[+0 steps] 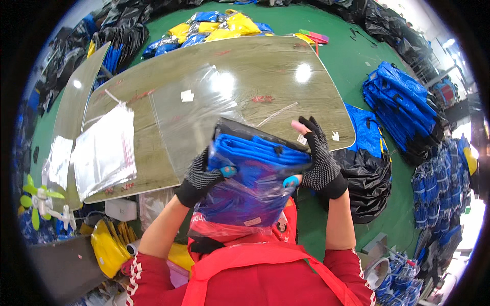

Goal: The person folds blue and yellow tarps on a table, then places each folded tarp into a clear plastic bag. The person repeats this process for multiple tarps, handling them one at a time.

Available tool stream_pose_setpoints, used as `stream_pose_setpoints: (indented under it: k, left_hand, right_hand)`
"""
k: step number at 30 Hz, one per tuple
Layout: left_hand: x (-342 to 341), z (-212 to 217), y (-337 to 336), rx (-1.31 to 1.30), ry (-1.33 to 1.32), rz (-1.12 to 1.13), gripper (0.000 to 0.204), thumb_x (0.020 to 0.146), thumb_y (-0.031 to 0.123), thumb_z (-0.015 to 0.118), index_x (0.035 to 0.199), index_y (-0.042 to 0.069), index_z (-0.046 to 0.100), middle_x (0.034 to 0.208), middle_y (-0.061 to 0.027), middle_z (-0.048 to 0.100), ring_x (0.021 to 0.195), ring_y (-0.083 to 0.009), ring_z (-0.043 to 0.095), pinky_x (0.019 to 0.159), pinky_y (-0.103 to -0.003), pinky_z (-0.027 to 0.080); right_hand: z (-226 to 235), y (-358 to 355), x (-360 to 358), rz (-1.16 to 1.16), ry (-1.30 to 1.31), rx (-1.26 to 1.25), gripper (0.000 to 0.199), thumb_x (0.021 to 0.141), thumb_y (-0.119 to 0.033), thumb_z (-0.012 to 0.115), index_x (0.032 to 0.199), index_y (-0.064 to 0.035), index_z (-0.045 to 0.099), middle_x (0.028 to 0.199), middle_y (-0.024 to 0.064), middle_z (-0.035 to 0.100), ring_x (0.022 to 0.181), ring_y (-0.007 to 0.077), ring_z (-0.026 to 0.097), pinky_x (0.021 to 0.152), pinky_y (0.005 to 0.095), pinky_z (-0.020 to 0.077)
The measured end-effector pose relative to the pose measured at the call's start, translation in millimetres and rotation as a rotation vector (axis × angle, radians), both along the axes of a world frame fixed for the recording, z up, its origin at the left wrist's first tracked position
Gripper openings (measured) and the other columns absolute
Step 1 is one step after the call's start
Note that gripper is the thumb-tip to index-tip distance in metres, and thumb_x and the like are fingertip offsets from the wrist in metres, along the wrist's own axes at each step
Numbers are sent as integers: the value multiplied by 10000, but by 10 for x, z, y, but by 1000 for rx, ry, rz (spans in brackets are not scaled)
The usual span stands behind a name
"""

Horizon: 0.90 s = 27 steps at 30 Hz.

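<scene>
Grasps bagged blue bundle [249, 186] with left hand [202, 175], braces its right edge with splay-fingered right hand [320, 164], near roomy tabletop [275, 58].

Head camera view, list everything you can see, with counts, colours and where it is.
Wrapped bundle: one, blue and black in clear plastic, between the hands
Table: one main one, grey-brown, ahead
Plastic bags: stack, uncounted, clear, table's left
Paper pieces: several, white, on the table
Packages: heap, yellow and blue, beyond the table
Folded stacks: two, blue and black, right of the table
Bundles: many, blue, far right
Fan: one, green blades, left
Folded pieces: several, yellow, lower left
Floor: one, green, around
Apron: one, red, worn
Left hand: one, black dotted glove, bundle's left
Right hand: one, matching glove, bundle's right
</scene>
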<state>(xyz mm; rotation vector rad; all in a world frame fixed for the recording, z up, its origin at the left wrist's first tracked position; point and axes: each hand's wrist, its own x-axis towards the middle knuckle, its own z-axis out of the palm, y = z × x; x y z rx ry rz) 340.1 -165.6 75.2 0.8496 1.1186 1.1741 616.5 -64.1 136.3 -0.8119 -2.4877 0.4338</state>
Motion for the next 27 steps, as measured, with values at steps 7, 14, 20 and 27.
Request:
stream_pose_setpoints:
  k: [7,14,20,27]
  left_hand:
    - [319,3,-167,224,284,-84,948,673,317,864,1407,-4,358,1337,-160,518,1186,-224,522,1008,-351,419]
    - [277,-183,-281,-127,56,-103,625,659,243,868,1165,-18,610,1065,-93,666,940,-158,611,858,-313,495]
    - [101,-275,-200,-75,-24,157,380,813,215,737,1101,-16,646,972,-62,679,869,-123,608,807,-285,501]
    - [70,-129,-2,252,272,90,609,764,133,789,1249,33,435,1169,-67,550,1060,-154,529,906,-297,446]
  right_hand:
    - [-139,-228,-400,51,3,-361,788,648,-459,792,1234,-20,502,1017,182,612,923,367,612,800,416,489]
    - [-435,-163,-517,101,-115,-355,738,640,-578,761,1097,-27,579,882,200,650,812,391,647,698,438,510]
    - [-480,42,-427,203,134,-660,989,591,-556,817,1386,-123,418,1207,201,577,1113,345,572,945,393,451]
    - [-892,132,-197,36,175,-493,851,581,-393,873,1291,-97,509,1069,183,587,1025,344,570,858,404,471]
